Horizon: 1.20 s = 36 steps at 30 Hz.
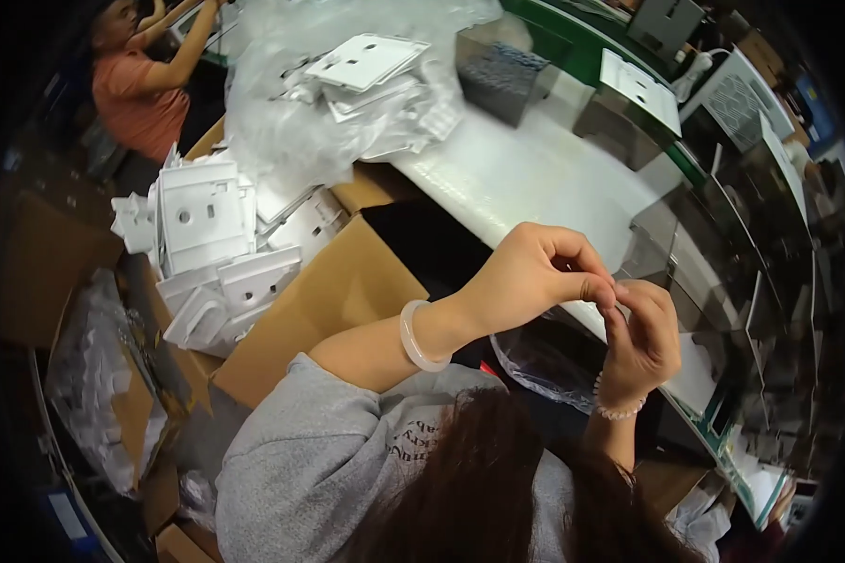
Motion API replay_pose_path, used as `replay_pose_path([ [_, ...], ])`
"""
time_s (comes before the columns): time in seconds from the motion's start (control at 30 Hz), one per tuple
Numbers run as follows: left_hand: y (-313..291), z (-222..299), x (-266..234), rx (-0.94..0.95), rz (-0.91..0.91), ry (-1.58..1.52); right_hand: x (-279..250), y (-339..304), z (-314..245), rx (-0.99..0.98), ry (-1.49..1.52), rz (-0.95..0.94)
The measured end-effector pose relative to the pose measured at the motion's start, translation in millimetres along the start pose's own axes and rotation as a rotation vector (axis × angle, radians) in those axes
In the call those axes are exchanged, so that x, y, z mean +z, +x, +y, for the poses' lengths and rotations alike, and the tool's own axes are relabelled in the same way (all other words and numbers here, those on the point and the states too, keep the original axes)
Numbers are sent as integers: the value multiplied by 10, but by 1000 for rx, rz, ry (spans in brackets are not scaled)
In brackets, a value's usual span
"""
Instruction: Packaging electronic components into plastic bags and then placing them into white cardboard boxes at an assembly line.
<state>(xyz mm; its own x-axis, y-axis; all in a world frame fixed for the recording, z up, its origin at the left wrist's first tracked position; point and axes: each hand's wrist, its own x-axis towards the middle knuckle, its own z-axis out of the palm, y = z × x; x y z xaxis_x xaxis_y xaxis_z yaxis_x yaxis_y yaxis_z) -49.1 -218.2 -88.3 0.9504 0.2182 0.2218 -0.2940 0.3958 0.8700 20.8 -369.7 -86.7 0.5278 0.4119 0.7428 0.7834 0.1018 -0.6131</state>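
My left hand (533,274), a pale bangle on its wrist, reaches over the near edge of the white work surface (526,178). Its thumb and forefinger are closed in a pinch. Against those fingertips my right hand (646,333) holds its own thumb and forefinger pinched, with a beaded bracelet below. Whatever lies between the fingertips is too small to make out. Beneath my hands hangs a clear plastic bag (549,371). To the right of them stand several clear, smoky plastic panels (671,249).
At left, a cardboard box (333,305) holds white moulded plastic plates (202,216). More white plates (371,64) lie on plastic wrap (272,84) at the far end. A white vented housing (737,98) stands far right. A person in an orange shirt (141,108) works far left.
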Motion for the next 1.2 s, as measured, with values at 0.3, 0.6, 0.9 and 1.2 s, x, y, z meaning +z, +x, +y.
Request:
replay_pose_path([
  [0.3, -552, 672, -783, 372, 542, 1098, -570, 386, -13, 17, -219, -354],
  [0.6, -2676, 1955, -2713, 184, 1296, 2369, -984, 1078, 1001, 772, -322, -676],
  [0.9, -2874, 2025, -2663, -441, 1420, 1892, -822, 633, 1197, 650, -615, -792],
  [1.2, -2194, 1798, -1556, 477, 1752, 1605, -730, 606, 1032, 532, -644, -803],
])
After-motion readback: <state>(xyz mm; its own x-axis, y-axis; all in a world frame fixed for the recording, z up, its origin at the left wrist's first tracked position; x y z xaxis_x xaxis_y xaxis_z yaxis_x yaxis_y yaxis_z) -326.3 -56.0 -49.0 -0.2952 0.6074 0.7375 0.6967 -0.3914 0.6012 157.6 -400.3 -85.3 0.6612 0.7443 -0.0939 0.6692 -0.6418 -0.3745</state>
